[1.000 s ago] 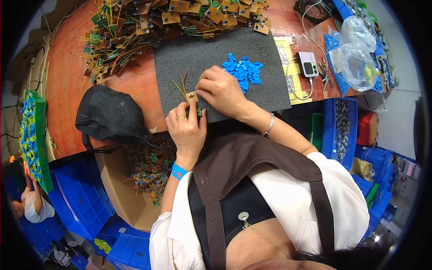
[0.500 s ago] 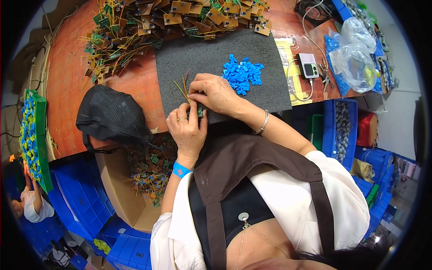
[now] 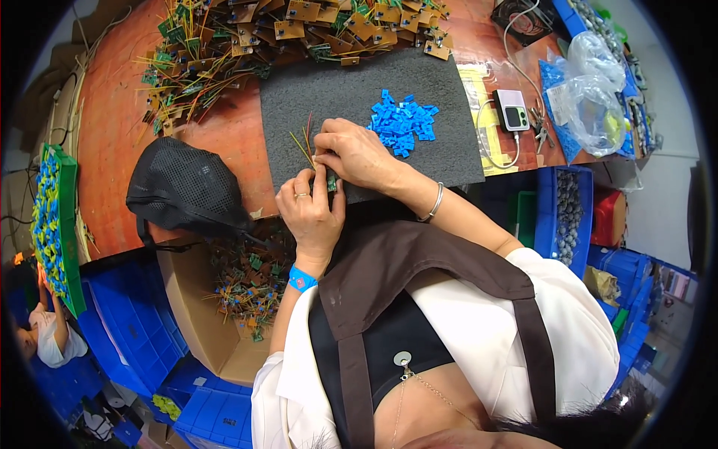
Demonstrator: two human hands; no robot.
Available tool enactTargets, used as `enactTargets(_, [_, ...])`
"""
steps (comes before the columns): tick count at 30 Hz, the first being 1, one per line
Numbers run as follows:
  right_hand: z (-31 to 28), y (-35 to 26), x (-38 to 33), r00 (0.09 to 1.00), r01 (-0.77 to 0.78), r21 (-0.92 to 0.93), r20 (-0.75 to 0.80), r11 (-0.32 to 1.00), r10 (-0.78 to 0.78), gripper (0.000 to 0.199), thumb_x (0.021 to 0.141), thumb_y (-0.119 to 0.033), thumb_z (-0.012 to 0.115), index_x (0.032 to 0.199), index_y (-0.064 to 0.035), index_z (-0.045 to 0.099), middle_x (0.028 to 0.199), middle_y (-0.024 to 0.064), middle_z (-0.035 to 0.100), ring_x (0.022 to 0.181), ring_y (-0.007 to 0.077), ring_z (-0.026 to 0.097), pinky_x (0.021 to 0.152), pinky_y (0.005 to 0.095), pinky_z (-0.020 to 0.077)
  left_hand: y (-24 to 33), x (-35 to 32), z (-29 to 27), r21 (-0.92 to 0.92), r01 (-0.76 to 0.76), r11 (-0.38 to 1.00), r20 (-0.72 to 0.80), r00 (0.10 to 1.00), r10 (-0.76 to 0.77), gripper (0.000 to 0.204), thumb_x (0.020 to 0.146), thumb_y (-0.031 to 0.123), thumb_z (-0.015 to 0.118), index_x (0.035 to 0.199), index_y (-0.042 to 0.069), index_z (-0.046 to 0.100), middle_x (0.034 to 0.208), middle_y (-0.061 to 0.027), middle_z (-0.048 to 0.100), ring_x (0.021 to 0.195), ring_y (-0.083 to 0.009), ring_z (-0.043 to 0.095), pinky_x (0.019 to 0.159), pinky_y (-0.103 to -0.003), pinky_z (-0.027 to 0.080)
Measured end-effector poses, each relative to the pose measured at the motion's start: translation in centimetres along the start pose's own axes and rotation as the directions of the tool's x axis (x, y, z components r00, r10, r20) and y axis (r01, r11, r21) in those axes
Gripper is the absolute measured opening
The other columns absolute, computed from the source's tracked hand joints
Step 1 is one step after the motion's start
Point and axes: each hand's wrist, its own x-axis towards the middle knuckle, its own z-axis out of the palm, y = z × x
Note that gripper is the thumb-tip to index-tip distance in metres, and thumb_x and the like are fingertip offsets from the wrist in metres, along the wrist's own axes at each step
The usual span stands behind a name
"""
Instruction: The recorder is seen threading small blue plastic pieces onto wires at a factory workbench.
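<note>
My left hand [image 3: 310, 213] and my right hand [image 3: 355, 153] meet at the near edge of a dark grey foam mat [image 3: 314, 93]. Together they grip a small green circuit board [image 3: 330, 179] with thin coloured wires [image 3: 304, 142] sticking up from it. My left wrist carries a blue band, my right wrist a silver bangle. A pile of small blue plastic parts [image 3: 404, 120] lies on the mat just right of my right hand.
A heap of wired circuit boards [image 3: 262, 30] covers the table's far side. A black mesh cap [image 3: 183, 191] lies at left. A cardboard box [image 3: 191, 310] below holds more wired boards. A phone [image 3: 513, 110], a clear bag [image 3: 594, 90] and blue bins [image 3: 565, 217] sit right.
My right hand has slid left from the blue parts to join my left hand at the small board. My left hand has stayed in place.
</note>
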Motion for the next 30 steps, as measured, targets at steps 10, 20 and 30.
enactTargets(10, [0.0,1.7,-0.4,1.000,-0.001,0.151,0.010,0.989,-0.001,0.010,0.087,-0.011,0.072,0.092,-0.0017,0.072,0.092,0.0097,0.064,0.090,0.0293,0.064,0.077,0.0403,0.0527,0.0,-0.1,0.1,0.011,-0.004,1.000,-0.023,1.000,0.004,0.040,0.083,0.023,0.077,0.117,0.002,0.072,0.108,-0.0098,0.063,0.098,-0.0283,0.055,0.085,-0.042,0.044])
enactTargets(20, [0.3,1.5,-0.7,0.997,0.041,0.088,-0.062,0.995,-0.036,0.011,0.090,-0.014,0.070,0.094,-0.0040,0.073,0.092,0.0082,0.064,0.090,0.0280,0.064,0.078,0.0397,0.0521,-0.1,-0.3,0.3,0.008,-0.010,1.000,-0.033,0.999,0.011,0.040,0.083,0.024,0.077,0.117,0.003,0.072,0.109,-0.0092,0.062,0.099,-0.0279,0.055,0.085,-0.042,0.044])
enactTargets(30, [0.5,1.3,-0.8,0.993,0.049,0.048,-0.108,0.998,-0.043,0.015,0.083,-0.020,0.078,0.086,-0.0064,0.072,0.089,0.0060,0.062,0.089,0.0269,0.062,0.074,0.0404,0.0528,0.0,-0.2,0.2,-0.013,0.004,1.000,-0.017,1.000,-0.004,0.039,0.084,0.019,0.076,0.119,0.003,0.070,0.109,-0.0095,0.061,0.102,-0.0292,0.054,0.089,-0.043,0.043])
